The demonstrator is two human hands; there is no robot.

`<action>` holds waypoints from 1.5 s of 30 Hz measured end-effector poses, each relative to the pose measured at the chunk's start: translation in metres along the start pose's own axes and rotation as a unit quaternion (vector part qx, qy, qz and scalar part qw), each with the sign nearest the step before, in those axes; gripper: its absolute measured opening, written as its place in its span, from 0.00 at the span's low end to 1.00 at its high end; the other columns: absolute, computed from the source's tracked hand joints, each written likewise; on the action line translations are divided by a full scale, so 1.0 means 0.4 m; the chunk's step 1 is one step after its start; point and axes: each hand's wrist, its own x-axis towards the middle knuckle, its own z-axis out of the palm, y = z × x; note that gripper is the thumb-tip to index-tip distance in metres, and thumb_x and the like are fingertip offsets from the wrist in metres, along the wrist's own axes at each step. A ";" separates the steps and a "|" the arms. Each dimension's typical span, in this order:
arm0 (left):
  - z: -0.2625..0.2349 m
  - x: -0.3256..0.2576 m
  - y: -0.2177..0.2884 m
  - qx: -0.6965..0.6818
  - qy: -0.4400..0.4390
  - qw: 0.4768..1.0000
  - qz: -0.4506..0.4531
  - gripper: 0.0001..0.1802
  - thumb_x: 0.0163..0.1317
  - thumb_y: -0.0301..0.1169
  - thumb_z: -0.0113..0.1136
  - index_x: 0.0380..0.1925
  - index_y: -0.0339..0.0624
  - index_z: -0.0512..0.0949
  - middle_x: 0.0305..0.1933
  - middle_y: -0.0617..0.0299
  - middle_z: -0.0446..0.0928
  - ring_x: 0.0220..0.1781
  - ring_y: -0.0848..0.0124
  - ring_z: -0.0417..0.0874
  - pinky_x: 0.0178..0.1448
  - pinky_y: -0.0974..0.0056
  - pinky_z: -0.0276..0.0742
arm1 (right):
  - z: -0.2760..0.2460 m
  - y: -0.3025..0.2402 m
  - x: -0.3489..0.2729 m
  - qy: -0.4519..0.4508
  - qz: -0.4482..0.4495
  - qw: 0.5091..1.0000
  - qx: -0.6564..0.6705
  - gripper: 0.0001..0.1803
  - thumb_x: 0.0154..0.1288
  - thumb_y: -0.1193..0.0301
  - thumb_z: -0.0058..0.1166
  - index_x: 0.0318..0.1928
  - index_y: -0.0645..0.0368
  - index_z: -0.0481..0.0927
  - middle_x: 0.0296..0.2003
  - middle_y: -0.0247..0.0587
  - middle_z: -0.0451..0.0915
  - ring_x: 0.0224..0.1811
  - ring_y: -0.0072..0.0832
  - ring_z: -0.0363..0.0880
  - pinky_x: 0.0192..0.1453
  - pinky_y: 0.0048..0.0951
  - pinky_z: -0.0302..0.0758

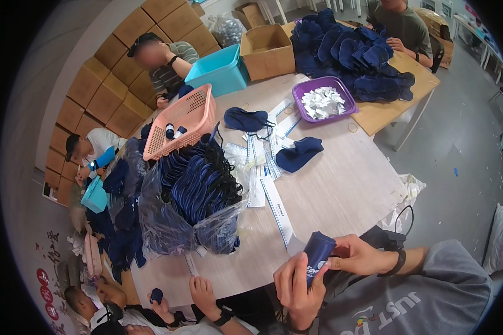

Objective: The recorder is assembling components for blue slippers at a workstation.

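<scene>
Low at the right of the head view, my hands are together around a small rolled-up navy cloth piece (319, 252) with white print on its side. My left hand (297, 287) wraps it from below and the left, with the fingers closed around it. From the right, my right hand (359, 255) pinches the roll's side between thumb and fingers. The roll is held tilted, its upper end showing, just off the table's front edge. Beyond it on the table lies a loose navy fabric piece (299, 155), nearest to my hands, and farther back a navy eye mask (246, 119).
A plastic bag (167, 231) bulges with stacked navy pieces at left. Behind are a pink basket (179, 137), turquoise bin (218, 75), cardboard box (268, 61) and purple tray (302, 103) of white packets. Paper strips (276, 212) cross the table. Co-workers' hands (204, 296) are at lower left.
</scene>
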 end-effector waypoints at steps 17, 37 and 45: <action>-0.032 -0.021 -0.023 -0.224 -0.148 0.951 -0.153 0.22 0.60 0.35 0.79 0.52 0.37 0.87 0.68 0.44 0.69 0.59 0.56 0.79 0.57 0.57 0.80 | -0.058 -0.140 0.059 -0.154 -0.072 0.926 -0.336 0.21 0.56 0.73 0.76 0.48 0.67 0.82 0.40 0.44 0.82 0.42 0.35 0.82 0.46 0.34 0.76; 0.111 0.104 0.052 -0.409 -0.165 0.861 -0.253 0.19 0.55 0.22 0.76 0.49 0.37 0.88 0.42 0.55 0.89 0.44 0.67 0.86 0.53 0.68 0.76 | -0.151 -0.286 -0.008 -0.120 0.051 0.912 -0.389 0.23 0.71 0.55 0.66 0.35 0.67 0.86 0.19 0.43 0.78 0.21 0.32 0.74 0.27 0.36 0.68; 0.169 0.143 0.052 -0.312 -0.237 0.919 -0.047 0.14 0.51 0.16 0.73 0.41 0.34 0.90 0.42 0.54 0.88 0.45 0.59 0.89 0.50 0.63 0.83 | -0.249 -0.232 -0.033 -0.069 0.025 0.942 -0.329 0.22 0.69 0.54 0.70 0.37 0.66 0.88 0.20 0.41 0.79 0.21 0.28 0.71 0.27 0.34 0.67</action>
